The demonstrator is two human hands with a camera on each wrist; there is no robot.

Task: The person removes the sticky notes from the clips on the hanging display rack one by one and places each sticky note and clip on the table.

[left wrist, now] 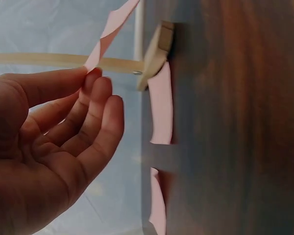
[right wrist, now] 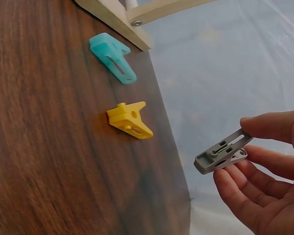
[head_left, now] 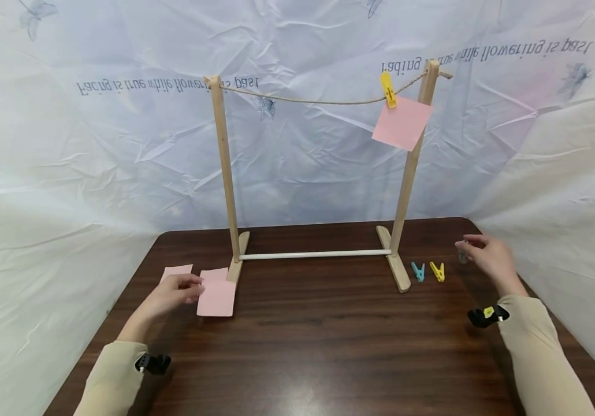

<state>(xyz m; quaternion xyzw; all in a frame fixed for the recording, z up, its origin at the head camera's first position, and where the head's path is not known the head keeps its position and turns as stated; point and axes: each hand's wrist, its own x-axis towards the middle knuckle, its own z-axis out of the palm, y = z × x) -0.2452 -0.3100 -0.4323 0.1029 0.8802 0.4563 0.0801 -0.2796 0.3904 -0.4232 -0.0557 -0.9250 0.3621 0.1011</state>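
Between thumb and fingertips my left hand (head_left: 177, 292) pinches a square pink paper (head_left: 216, 299), raised off the table at the left. In the left wrist view that pink paper (left wrist: 104, 44) appears nearly edge-on, with two more pink papers (left wrist: 161, 107) lying on the tabletop beyond. At the right, my right hand (head_left: 491, 261) holds a grey clothespin (right wrist: 218, 155) by its handle ends, its jaw end pointing away from the palm. On the table beside it lie a yellow clothespin (head_left: 437, 271) and a teal clothespin (head_left: 418, 271).
A wooden stand (head_left: 225, 162) with a white crossbar (head_left: 313, 254) stands at the back of the dark table (head_left: 297, 335). A rope (head_left: 308, 101) spans its posts. From it a yellow clothespin (head_left: 388, 91) hangs a pink paper (head_left: 402, 124) near the right post. Printed cloth (head_left: 308, 167) hangs behind.
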